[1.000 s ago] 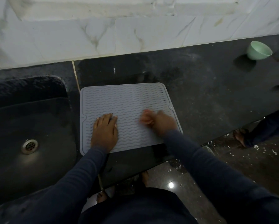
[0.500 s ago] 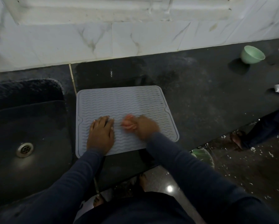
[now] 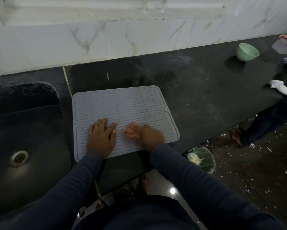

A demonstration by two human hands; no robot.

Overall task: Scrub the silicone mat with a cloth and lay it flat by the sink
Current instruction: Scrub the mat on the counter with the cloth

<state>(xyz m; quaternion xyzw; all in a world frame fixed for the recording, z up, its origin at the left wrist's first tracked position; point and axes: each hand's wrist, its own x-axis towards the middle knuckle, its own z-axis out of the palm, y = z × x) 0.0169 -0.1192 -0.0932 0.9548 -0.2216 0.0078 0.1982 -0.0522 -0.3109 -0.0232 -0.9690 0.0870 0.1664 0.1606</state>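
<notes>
I see the mat lying flat at the counter's front edge, just right of the sink. The left hand presses it with straight fingers. The blurred right hand grips a pink cloth on the mat. A green bowl sits near the counter's far right back edge.

We see the grey silicone mat, with wavy ridges, lying flat on the dark counter in the middle of the frame, just right of the sink. A bunched pink cloth, blurred, touches its lower part.
</notes>
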